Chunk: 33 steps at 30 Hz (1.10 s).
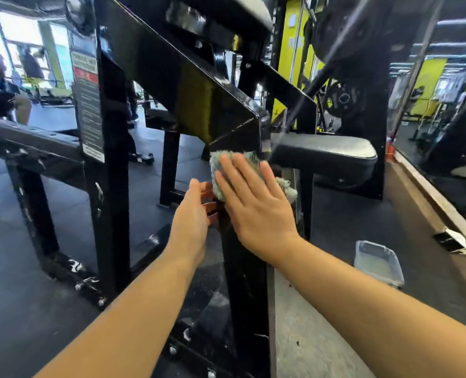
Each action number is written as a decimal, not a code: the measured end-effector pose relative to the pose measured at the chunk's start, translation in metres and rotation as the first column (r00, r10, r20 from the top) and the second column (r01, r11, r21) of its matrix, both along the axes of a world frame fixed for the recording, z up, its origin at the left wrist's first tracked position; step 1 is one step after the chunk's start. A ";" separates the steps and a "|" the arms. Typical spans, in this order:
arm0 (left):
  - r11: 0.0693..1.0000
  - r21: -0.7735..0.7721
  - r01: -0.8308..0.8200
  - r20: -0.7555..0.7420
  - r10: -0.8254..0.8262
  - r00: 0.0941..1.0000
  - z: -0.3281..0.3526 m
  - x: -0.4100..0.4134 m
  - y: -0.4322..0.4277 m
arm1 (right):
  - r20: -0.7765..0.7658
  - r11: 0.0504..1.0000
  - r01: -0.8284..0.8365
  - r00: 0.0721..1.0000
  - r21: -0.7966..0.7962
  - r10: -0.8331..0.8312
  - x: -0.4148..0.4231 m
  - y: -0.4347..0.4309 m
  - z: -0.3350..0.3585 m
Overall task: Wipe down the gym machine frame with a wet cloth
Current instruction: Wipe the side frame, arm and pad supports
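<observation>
A black steel gym machine frame [242, 268] fills the middle of the head view, with a vertical post rising to a slanted beam. My right hand [256, 205] lies flat with straight fingers, pressing a green and white cloth [219, 170] against the post just below the joint with the slanted beam. A bit of the cloth sticks out at the hand's right edge. My left hand [193, 214] touches the left side of the same post a little lower, fingers curved round its edge.
A clear plastic tub [379, 261] with some liquid stands on the floor to the right. A black padded seat [324, 154] sits behind the post. A mirror wall runs along the right. A person sits at the far left.
</observation>
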State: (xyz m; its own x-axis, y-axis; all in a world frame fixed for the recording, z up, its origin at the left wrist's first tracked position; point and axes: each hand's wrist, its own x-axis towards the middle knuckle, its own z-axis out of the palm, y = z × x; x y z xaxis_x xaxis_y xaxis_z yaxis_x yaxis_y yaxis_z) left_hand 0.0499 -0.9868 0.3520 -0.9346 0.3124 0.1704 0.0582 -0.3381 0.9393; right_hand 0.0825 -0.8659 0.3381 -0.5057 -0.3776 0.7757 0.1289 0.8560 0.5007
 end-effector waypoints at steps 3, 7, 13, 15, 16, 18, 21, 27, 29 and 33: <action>1.000 0.014 -0.001 0.025 0.000 1.000 -0.017 0.007 -0.004 | 0.247 0.965 0.091 0.957 0.246 -0.153 0.024 0.018 -0.077; 0.991 -0.131 0.038 0.017 -0.036 0.999 -0.057 0.027 -0.012 | 0.347 0.926 0.026 0.923 0.375 -0.167 0.043 0.029 -0.103; 0.987 -0.150 0.064 -0.037 -0.070 0.997 -0.077 0.041 -0.010 | 0.084 0.980 0.085 0.991 0.178 -0.101 0.018 0.013 -0.064; 0.976 -0.213 0.044 -0.004 -0.046 0.999 -0.095 0.045 -0.010 | 0.168 0.964 0.119 0.972 0.239 -0.162 0.029 0.016 -0.107; 0.965 -0.256 0.046 0.010 -0.045 0.999 -0.105 0.047 -0.010 | 0.245 0.939 0.117 0.948 0.324 -0.203 0.038 0.019 -0.137; 0.953 -0.296 0.069 0.058 -0.054 0.997 -0.116 0.054 -0.009 | 0.436 0.875 0.056 0.850 0.482 -0.295 0.057 0.025 -0.196; 0.916 -0.374 0.146 0.085 -0.123 0.989 -0.125 0.065 -0.006 | 0.575 0.839 -0.027 0.739 0.544 -0.350 0.067 0.031 -0.215; 0.985 -0.166 -0.043 0.013 0.046 0.999 -0.118 0.049 -0.017 | 0.237 0.947 0.003 0.968 0.322 -0.084 0.039 0.032 -0.119; 0.993 -0.072 -0.093 0.090 0.100 0.991 -0.124 0.038 -0.018 | 0.149 0.953 0.052 0.984 0.298 -0.100 0.034 0.029 -0.107; 0.993 -0.072 0.092 0.235 -0.073 0.969 -0.168 0.036 -0.011 | 0.216 0.914 0.119 0.952 0.387 -0.215 0.043 0.024 -0.155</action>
